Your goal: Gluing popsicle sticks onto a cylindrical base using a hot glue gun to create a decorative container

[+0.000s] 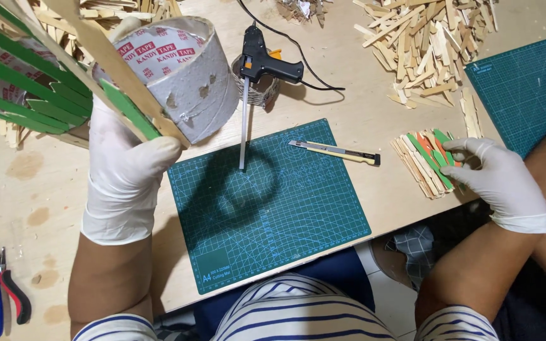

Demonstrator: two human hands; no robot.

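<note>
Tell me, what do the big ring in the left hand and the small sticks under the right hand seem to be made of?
The ring looks like grey cardboard, matt, with torn spots on its wall. The sticks under the right hand look like thin flat wood, pale and unvarnished; some seem painted green or orange. The left hand wears a white glove, probably latex.

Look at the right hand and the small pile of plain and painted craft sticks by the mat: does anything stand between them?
Nothing visible does. The right hand already rests its fingertips on the pile of craft sticks. The utility knife lies to the side on the cutting mat, clear of both.
</note>
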